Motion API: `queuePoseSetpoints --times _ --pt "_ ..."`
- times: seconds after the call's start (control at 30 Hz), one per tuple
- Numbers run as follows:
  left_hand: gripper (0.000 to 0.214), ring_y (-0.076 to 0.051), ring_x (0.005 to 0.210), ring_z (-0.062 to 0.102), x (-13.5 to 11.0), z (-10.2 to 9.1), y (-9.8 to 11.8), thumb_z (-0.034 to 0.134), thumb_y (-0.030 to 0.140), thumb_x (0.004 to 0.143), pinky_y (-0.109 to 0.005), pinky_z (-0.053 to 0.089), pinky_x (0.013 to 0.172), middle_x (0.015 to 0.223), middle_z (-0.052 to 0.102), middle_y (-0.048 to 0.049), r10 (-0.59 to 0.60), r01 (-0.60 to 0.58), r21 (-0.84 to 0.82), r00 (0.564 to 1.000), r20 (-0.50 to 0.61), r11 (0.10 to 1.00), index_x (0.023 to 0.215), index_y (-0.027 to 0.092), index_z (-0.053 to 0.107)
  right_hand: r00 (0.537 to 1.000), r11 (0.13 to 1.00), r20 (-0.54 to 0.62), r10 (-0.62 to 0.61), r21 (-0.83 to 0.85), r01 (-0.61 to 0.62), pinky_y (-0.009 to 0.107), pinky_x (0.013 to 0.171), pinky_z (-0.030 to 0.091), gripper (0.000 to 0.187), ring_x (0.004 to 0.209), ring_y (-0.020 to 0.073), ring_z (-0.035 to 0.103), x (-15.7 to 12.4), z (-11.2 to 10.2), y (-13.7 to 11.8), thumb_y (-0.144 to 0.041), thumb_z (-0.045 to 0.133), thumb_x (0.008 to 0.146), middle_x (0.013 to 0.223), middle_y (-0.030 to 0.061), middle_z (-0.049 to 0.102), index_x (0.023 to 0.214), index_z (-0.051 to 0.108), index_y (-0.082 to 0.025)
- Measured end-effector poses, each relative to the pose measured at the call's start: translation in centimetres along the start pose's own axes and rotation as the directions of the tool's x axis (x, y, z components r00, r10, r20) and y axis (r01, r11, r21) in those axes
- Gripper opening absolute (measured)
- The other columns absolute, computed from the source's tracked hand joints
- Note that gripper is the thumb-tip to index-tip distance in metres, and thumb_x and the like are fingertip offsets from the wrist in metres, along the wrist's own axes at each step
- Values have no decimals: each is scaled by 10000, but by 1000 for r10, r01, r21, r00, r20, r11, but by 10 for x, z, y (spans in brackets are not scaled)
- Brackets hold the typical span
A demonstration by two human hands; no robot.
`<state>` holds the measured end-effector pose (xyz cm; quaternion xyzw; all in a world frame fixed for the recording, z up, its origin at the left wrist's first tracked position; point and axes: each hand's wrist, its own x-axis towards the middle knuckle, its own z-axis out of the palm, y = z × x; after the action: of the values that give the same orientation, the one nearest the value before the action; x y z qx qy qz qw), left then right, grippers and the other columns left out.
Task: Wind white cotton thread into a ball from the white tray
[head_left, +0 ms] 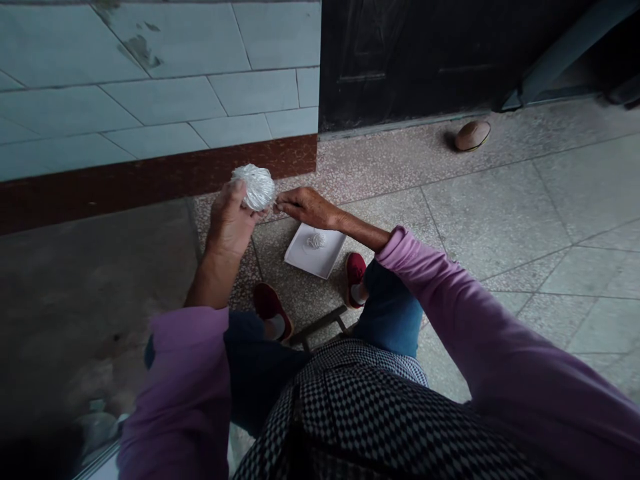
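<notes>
My left hand (233, 217) is wrapped around a ball of shiny, whitish plastic twine (255, 187), thumb and fingers pressing its near side. Just right of the ball, my right hand (313, 208) has its fingers closed in a pinch; what they hold is too thin to make out. Below the right hand, a shallow white tray (303, 257) lies on the floor between my feet. A small loose heap of white twine (316, 241) rests in it.
A tiled wall (165, 100) with a brown base strip stands ahead on the left, beside a dark door (400, 60). One rounded brown object (473, 135) lies on the floor near the door. My red shoes (355, 273) flank the tray.
</notes>
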<state>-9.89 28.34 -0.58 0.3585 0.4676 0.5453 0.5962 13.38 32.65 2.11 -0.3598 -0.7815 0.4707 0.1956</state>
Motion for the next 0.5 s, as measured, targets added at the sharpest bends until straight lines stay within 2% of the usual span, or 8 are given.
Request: queuePoseSetpoints --times 0.1,0.17,0.23,0.3,0.37,0.5 --pt "789 -313 1394 681 4 -6 -4 1135 740 843 -466 524 1061 1367 853 -11 68 -66 62 997 -27 996 1316 327 656 992 996 93 -88 44 84 346 957 492 344 948 202 645 -3 5 4 -145 693 1291 940 19 730 953 737 -195" --pt "779 -275 1283 675 7 -8 -7 1144 692 872 -452 487 1044 1256 820 15 136 -131 130 990 -26 983 1320 315 629 983 984 120 -137 131 121 323 915 498 344 909 177 621 -5 5 7 -218 692 1333 921 0 700 994 740 -181" --pt "792 -260 1194 652 9 -9 -10 1164 652 858 -440 462 1024 1179 795 19 208 -199 207 978 -24 958 1307 294 618 984 960 99 -147 255 118 296 821 501 400 834 158 578 -7 1 10 -394 707 1373 876 -25 641 1032 733 -187" --pt "804 -262 1138 645 9 -6 -11 1194 600 800 -431 459 1000 1128 786 14 246 -233 258 969 -20 938 1270 283 625 991 926 40 -129 363 106 284 717 489 518 759 150 532 -8 -9 10 -629 742 1353 831 -46 584 1055 718 -206" --pt "795 -273 1102 663 6 0 -8 1211 547 740 -431 470 978 1104 799 -1 214 -209 278 977 13 937 1246 275 661 996 914 -39 -81 397 90 298 661 461 621 716 152 493 -8 -21 8 -791 759 1303 777 -59 542 1042 712 -229" --pt "767 -288 1063 706 -5 14 3 1231 505 681 -442 523 963 1104 871 -29 42 -81 281 989 145 956 1237 247 770 980 957 -196 28 288 30 356 744 450 737 791 180 491 -5 -41 -3 -869 748 1272 673 -33 483 831 691 -281"
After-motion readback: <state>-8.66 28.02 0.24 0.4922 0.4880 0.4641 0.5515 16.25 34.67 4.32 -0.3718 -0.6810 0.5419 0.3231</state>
